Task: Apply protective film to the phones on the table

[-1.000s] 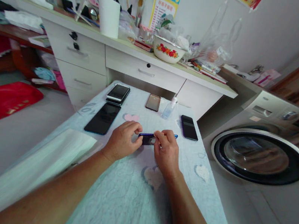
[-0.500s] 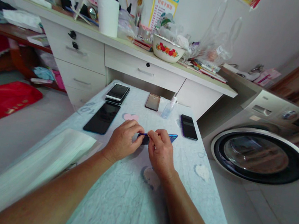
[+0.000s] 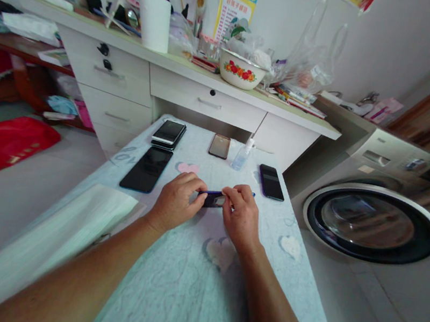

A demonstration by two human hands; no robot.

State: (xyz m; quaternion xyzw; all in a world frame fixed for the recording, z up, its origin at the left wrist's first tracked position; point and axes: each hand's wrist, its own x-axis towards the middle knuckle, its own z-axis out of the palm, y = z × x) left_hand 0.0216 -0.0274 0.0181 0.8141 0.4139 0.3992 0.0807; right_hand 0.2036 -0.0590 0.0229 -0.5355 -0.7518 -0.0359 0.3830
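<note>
A blue-edged smartphone (image 3: 214, 199) is held tilted just above the table, its narrow edge and dark face partly showing between my hands. My left hand (image 3: 177, 198) grips its left end between thumb and fingers. Pinched at the upper edge towards the right end is my right hand (image 3: 241, 214), its fingers closed; whether something small is also in them is hidden. A large black-screened phone (image 3: 147, 170) lies to the left. On the right side rests another dark phone (image 3: 272, 182). Beyond my hands are a clear spray bottle (image 3: 242, 154) and a brownish phone case (image 3: 219, 146).
Stacked phones (image 3: 169, 133) sit at the table's far left corner. A long whitish sheet or bag (image 3: 51, 238) lies along the left edge of the cloth-covered table (image 3: 177, 296). A white desk (image 3: 224, 105) stands behind, a washing machine (image 3: 369, 218) to the right.
My right hand has slid a little to the right along the phone's upper edge, uncovering more of the phone's middle. My left hand stays about where it was.
</note>
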